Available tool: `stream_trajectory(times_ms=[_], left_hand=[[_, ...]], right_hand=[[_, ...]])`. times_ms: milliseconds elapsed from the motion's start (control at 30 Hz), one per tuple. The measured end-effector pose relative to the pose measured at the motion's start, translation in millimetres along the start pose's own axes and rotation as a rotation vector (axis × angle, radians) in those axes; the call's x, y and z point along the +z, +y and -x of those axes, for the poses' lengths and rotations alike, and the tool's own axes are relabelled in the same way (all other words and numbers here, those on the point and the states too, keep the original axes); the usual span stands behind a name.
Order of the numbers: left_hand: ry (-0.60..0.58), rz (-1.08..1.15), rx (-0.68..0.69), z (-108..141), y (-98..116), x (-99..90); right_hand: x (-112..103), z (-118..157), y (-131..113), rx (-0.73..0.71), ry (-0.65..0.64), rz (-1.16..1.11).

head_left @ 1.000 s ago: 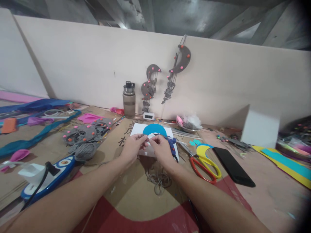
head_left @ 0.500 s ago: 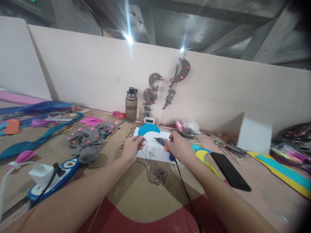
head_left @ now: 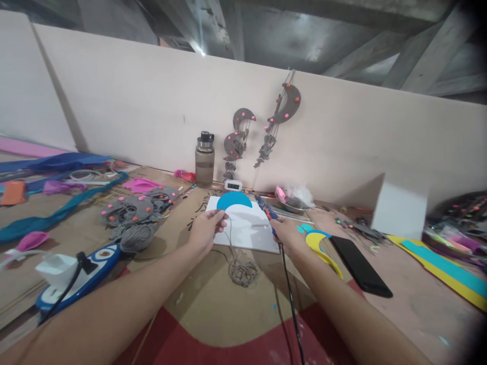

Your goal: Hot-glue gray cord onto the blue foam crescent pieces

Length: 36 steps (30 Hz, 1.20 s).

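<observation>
left hand pinching yarn, right hand gripping glue gun

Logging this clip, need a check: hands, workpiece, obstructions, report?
Left hand pinching gray yarn. Right hand gripping blue glue gun. Blue crescent on white board. Yarn's loose coil nearby, possible snag.

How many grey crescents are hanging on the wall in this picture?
3: the large crescent on the right; on the left, the upper crescent and, below it, the lower crescent. Others may be hidden behind them.
</observation>
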State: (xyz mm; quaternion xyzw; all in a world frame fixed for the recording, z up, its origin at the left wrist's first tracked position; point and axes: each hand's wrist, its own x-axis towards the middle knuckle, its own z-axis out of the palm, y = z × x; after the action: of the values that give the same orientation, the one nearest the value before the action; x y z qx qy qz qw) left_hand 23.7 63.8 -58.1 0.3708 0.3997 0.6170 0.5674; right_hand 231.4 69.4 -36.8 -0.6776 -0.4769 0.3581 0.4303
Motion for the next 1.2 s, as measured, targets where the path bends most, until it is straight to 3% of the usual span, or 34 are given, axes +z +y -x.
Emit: stream_trajectory(times_ms=[233,533,700,767,967,1067,1133,1200], left_hand=[[-0.013,-0.013,-0.007,0.3,-1.2,-1.5],[-0.009,-0.061,-0.039,3.2,2.3,0.9],[-0.019,-0.034,-0.017,0.6,-0.9,-0.1],[-0.024,-0.023,0.015,-2.1,-4.4,-1.8],[-0.047,-0.050,0.065,-4.5,-9.4,-5.7],[-0.049,-0.046,0.065,-2.6,-7.3,-5.0],[-0.036,-0.044,0.052,-1.7,-5.9,-3.9],[-0.013,-0.039,0.040,-1.7,-5.3,-2.9]], right_hand=[[-6.1,10.0,-19.8,0.172,-0.072,-0.516],[-12.3,32.8,-42.2,0.179,-0.437,-0.987],[-22.8,48.7,-67.8,0.215,-0.611,-0.936],[-26.6,50.5,-84.4,0.205,-0.563,-0.871],[-27.0,27.5,-142.1,-0.280,-0.287,-0.619],[-28.3,4.8,-168.1,-0.435,-0.065,-0.475],[-30.3,-10.1,-178.3,-0.592,0.092,-0.407],[-30.8,-20.4,-178.6,-0.715,0.163,-0.350]])
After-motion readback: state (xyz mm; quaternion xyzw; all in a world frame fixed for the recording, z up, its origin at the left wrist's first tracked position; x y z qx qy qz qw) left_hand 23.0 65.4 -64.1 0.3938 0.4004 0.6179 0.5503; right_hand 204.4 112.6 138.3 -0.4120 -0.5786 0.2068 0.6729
